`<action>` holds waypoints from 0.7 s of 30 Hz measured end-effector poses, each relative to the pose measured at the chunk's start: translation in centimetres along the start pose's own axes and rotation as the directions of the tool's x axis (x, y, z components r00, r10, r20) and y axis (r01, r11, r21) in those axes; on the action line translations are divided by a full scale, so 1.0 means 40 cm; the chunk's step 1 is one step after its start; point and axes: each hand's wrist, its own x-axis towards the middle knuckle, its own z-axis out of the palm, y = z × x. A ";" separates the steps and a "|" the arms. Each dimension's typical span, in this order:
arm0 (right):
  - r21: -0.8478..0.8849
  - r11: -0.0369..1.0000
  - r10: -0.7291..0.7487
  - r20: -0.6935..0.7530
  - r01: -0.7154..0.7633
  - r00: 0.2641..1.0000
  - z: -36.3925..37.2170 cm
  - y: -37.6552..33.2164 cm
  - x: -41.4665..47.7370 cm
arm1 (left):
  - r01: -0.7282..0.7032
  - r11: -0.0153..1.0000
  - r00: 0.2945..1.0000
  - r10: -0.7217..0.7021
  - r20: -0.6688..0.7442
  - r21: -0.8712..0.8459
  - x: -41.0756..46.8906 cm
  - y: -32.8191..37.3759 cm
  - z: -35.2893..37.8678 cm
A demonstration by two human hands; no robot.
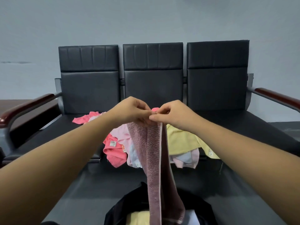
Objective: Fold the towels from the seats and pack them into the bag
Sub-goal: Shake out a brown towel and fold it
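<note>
Dim, even indoor light, cool grey cast. Shadows soft, faint sheen on black seat backs [152, 62]. Wide-angle distortion bows armrests [27, 104] at frame edges. Mild softness throughout; black bag [129, 202] at bottom loses detail in darkness.

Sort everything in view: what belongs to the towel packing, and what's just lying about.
Job: mauve towel, pinched by left hand and right hand; towel pile on the seat; black bag.
Just there: wooden armrests; backrests; wall.
</note>
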 end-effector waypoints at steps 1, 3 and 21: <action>-0.046 0.999 -0.013 0.017 0.014 1.000 0.005 0.004 -0.002 | 0.008 1.000 1.000 -0.008 -0.007 0.016 0.001 -0.001 0.000; -0.065 0.997 -0.033 0.013 0.034 0.999 0.013 0.014 -0.002 | 0.018 0.999 1.000 -0.017 -0.004 0.051 0.005 -0.004 -0.002; 0.270 0.941 0.257 -0.182 -0.203 0.949 -0.144 0.093 0.019 | 0.054 0.992 0.998 -0.050 -0.037 0.114 0.044 -0.070 -0.066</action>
